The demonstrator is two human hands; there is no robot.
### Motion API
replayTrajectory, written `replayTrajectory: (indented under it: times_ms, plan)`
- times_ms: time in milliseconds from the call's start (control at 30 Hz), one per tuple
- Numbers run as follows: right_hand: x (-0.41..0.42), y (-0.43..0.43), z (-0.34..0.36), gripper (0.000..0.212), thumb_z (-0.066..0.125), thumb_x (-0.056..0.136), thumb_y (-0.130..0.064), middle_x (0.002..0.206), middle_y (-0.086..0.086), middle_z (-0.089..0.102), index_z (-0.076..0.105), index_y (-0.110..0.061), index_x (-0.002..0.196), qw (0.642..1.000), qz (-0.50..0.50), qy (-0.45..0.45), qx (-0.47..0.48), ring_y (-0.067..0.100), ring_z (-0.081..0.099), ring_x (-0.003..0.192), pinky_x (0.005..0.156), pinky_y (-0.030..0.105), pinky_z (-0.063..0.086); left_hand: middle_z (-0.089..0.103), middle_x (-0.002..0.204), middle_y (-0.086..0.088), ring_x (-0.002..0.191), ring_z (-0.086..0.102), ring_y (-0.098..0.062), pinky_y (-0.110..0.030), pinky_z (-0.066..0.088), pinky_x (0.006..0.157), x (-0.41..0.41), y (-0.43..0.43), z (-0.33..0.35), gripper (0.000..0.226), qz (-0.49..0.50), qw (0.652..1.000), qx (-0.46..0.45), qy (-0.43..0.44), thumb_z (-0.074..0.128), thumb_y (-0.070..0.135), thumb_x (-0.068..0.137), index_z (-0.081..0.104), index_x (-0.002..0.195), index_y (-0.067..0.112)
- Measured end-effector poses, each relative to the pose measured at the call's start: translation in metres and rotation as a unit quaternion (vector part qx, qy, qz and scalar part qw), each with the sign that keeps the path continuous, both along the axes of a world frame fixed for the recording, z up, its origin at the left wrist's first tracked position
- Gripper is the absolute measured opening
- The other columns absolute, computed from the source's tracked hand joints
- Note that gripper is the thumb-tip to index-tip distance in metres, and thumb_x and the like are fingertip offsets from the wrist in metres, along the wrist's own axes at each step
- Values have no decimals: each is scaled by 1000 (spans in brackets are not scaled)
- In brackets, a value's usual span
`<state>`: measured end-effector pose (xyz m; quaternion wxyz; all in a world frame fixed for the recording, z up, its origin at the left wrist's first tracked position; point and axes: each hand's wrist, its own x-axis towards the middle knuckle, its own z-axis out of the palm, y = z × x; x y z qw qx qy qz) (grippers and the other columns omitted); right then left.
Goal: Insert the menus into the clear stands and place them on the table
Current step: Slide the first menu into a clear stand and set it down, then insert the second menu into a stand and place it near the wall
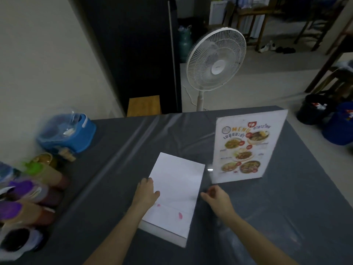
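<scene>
A white menu sheet (177,188) lies blank side up in the middle of the grey table (267,217). It seems to sit in a clear stand lying flat, whose base (164,234) shows at the near end. My left hand (147,194) grips the sheet's left edge, thumb on top. My right hand (217,199) is loosely curled just beside the sheet's right edge; contact is unclear. A second clear stand with a printed food menu (246,148) stands upright at the right, just beyond my right hand.
Several sauce bottles with green and purple caps (28,190) lie along the table's left edge, behind them a blue container with a clear lid (66,131). A white floor fan (215,60) stands past the far edge. Dark and blue buckets (324,115) sit on the floor at right.
</scene>
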<state>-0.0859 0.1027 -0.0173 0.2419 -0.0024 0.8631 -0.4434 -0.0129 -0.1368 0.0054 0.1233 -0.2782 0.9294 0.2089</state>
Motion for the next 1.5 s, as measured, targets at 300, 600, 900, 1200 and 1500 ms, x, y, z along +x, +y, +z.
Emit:
replayTrajectory:
  times_ms: [300, 600, 900, 1200, 1500]
  plan:
    - [23, -58, -15, 32, 67, 82, -25, 105, 14, 64, 60, -4, 104, 996, -43, 4, 79, 28, 61, 95, 73, 29, 44, 41, 133, -16, 121, 44, -32, -35, 37, 102, -5, -35, -23, 43, -50, 998, -3, -36, 58, 28, 89, 45, 120, 1]
    - [18, -67, -19, 18, 62, 84, -12, 93, 16, 69, 65, 3, 93, 986, -111, 37, 118, 28, 61, 81, 72, 35, 51, 41, 129, -12, 118, 42, -27, -32, 37, 106, -2, -31, -37, 49, -62, 998, -11, 6, 63, 33, 85, 45, 121, 5]
    - [6, -64, -28, 29, 60, 87, -15, 105, 19, 67, 63, 2, 111, 971, -229, -58, 31, 33, 62, 93, 76, 36, 49, 40, 131, -11, 118, 41, -26, -32, 38, 103, 0, -25, -34, 61, -12, 1000, 14, 10, 68, 36, 79, 42, 126, 6]
    - [-1, -66, -32, 26, 60, 87, -14, 99, 22, 62, 58, 9, 100, 958, -246, -146, -24, 31, 56, 83, 65, 32, 43, 46, 124, -16, 119, 43, -33, -36, 41, 100, -6, -36, -25, 52, 86, 987, 134, 7, 74, 34, 75, 55, 113, 4]
    - [-1, -57, -14, 7, 58, 87, -13, 98, 18, 61, 53, -8, 86, 952, -253, -133, -107, 31, 60, 88, 78, 45, 56, 38, 130, -15, 124, 37, -32, -38, 40, 102, -7, -19, -3, 36, -8, 992, 107, -61, 62, 34, 84, 40, 95, 9]
